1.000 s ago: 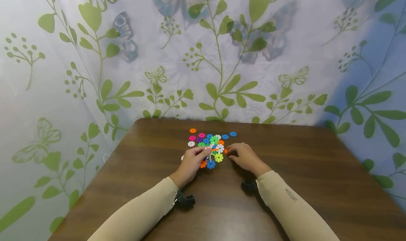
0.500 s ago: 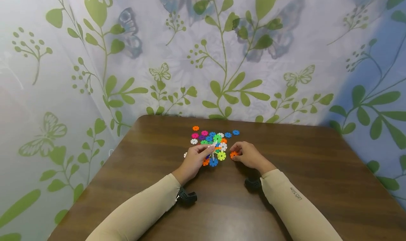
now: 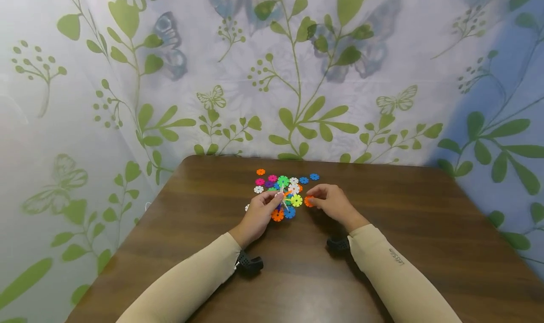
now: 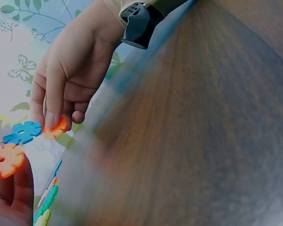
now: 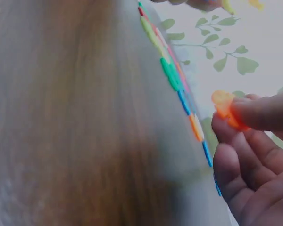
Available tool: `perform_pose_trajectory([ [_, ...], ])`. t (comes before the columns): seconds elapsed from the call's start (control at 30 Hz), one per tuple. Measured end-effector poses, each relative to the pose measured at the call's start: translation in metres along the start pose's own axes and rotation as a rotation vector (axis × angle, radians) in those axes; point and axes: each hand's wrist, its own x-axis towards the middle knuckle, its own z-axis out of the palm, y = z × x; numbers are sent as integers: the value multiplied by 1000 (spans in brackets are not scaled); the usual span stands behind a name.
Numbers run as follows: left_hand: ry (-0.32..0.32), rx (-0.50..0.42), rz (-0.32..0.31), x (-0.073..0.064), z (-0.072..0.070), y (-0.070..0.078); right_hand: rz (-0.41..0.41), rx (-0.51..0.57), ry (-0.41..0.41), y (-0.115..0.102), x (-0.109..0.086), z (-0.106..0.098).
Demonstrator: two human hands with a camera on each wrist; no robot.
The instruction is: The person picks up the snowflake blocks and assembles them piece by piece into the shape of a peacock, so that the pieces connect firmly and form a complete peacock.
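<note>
My left hand (image 3: 258, 214) grips a cluster of joined snowflake discs above the table. Its notched rims show a green disc (image 3: 283, 181), a white disc (image 3: 293, 189), a yellow disc (image 3: 296, 200), a blue disc (image 3: 289, 212) and an orange disc (image 3: 277, 215). To the right, my right hand (image 3: 334, 204) pinches a single orange snowflake disc (image 3: 309, 201) between thumb and fingers, close beside the cluster. The right wrist view shows this pinched disc (image 5: 223, 102) partly covered by the thumb. In the left wrist view, a blue disc (image 4: 22, 133) of the cluster lies near it; contact is unclear.
Loose snowflake discs lie on the brown wooden table (image 3: 382, 266) behind the hands, including an orange one (image 3: 261, 172), a pink one (image 3: 259, 182) and a blue one (image 3: 314, 176). A leaf-patterned curtain (image 3: 238, 68) hangs behind the table.
The right hand's orange disc has come into fuller view, then moved nearer the cluster. My left hand has turned the cluster slightly, so its orange and blue discs show more.
</note>
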Motion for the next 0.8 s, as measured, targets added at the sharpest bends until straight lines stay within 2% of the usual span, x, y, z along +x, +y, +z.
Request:
perform_pose_trajectory([
  [0.1, -3, -59, -20, 2, -1, -1, 25, 133, 28, -1, 1, 0],
  [0.2, -9, -170, -44, 4, -1, -1, 32, 259, 46, -1, 2, 1],
  [0.33, 8, -315, -71, 5, -5, -1, 30, 362, 31, -1, 6, 6],
  [0.43, 27, -395, -62, 5, -6, 0, 30, 376, 13, -3, 6, 8],
  [0.57, 22, -491, -35, 6, -6, 0, 52, 331, 17, -5, 4, 9],
  [0.8, 27, -536, -15, 7, -5, 2, 37, 303, 8, -10, 2, 10],
])
